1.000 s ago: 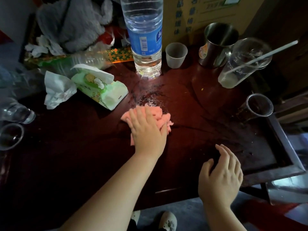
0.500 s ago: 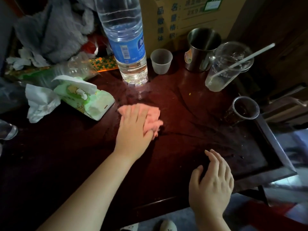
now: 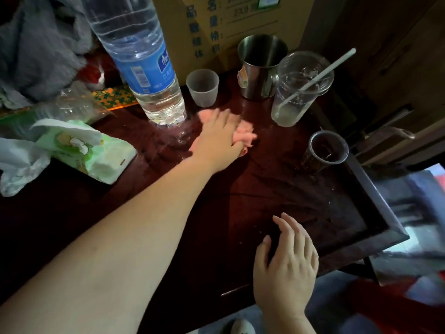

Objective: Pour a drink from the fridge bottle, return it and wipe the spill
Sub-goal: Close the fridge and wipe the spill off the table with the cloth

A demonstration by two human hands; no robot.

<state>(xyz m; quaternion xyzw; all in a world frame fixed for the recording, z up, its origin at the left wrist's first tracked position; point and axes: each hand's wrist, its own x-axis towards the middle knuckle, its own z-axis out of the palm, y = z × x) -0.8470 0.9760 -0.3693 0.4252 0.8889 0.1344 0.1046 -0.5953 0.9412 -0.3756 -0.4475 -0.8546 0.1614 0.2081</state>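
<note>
Flatly, left fingers (image 3: 225, 118) straight, pressing pink cloth (image 3: 246, 135)

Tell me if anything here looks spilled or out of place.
Yes: a wet patch glistens on the table beside the bottle, where the left hand presses a pink cloth. A crumpled tissue lies by the wipes pack.

Glossy dark wood table (image 3: 277, 189), clear plastic bottle (image 3: 134, 56), brushed metal mug (image 3: 261, 68), soft pink cloth (image 3: 245, 133).
</note>
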